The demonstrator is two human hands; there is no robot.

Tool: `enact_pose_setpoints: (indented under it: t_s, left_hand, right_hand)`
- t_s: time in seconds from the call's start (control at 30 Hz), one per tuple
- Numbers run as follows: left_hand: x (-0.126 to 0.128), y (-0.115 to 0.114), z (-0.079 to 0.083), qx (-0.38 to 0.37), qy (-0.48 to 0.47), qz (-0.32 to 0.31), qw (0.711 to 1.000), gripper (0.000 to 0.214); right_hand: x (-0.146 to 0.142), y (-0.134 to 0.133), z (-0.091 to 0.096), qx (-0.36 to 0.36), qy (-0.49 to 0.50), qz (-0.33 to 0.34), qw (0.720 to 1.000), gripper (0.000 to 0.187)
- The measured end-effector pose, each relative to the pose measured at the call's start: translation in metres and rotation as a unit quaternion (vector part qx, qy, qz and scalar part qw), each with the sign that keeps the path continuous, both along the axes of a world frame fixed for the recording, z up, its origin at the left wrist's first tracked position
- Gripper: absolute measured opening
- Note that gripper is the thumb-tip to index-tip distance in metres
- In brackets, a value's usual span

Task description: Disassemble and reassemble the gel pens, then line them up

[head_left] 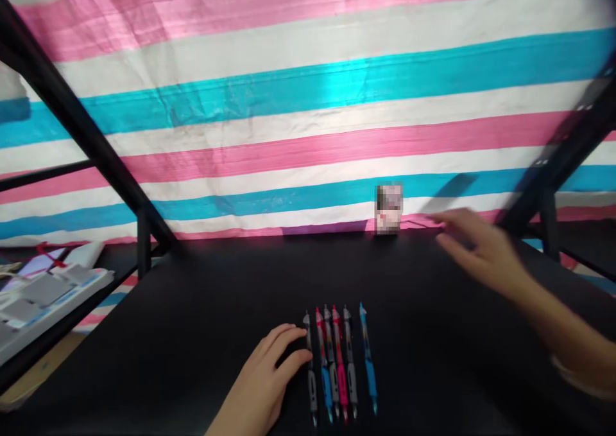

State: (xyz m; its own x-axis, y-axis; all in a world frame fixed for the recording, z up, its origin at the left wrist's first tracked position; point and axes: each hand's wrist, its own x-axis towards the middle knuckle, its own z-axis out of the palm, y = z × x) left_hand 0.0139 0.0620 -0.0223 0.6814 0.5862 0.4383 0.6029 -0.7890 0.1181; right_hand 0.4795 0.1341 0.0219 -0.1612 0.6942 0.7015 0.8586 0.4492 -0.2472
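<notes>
Several retractable pens lie side by side on the black table, tips toward me. My left hand (269,372) is at the left end of the row, fingers apart, its fingertips against the grey pen (312,388). To the right of that pen are a pen with a pink top and blue grip (326,384), a grey pen (335,384), a pink pen (342,381) and another grey pen (351,378). A blue pen (369,365) lies a little apart at the right. Farther back, my right hand (481,253) is blurred, thumb and fingers apart, with nothing visible between them.
A small pixelated upright object (389,210) stands at the table's (216,295) back edge, left of my right hand. Behind hangs a striped sheet (289,147). Black frame bars (115,179) slant up at both sides. A white power strip (62,301) with plugs is at the left.
</notes>
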Motion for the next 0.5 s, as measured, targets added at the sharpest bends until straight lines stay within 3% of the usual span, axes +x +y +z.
enact_pose_setpoints:
  t_s: [0.17,0.27,0.37,0.5]
  left_hand:
    - [0.016,0.005,0.0,0.005,-0.035,-0.012,0.999,0.054]
    - [0.017,0.007,-0.002,0.006,-0.05,0.001,0.999,0.048]
    - [0.014,0.009,-0.005,-0.01,-0.049,0.021,0.999,0.044]
    - [0.009,0.011,-0.009,-0.017,-0.047,0.017,0.999,0.042]
  right_hand:
    - [0.001,0.057,-0.06,-0.074,-0.068,0.012,0.995,0.056]
    - [0.011,0.086,-0.083,-0.101,-0.092,-0.014,0.991,0.044]
    - [0.023,0.108,-0.088,-0.115,-0.115,-0.038,0.986,0.03]
    - [0.035,0.122,-0.081,-0.112,-0.125,-0.064,0.984,0.041]
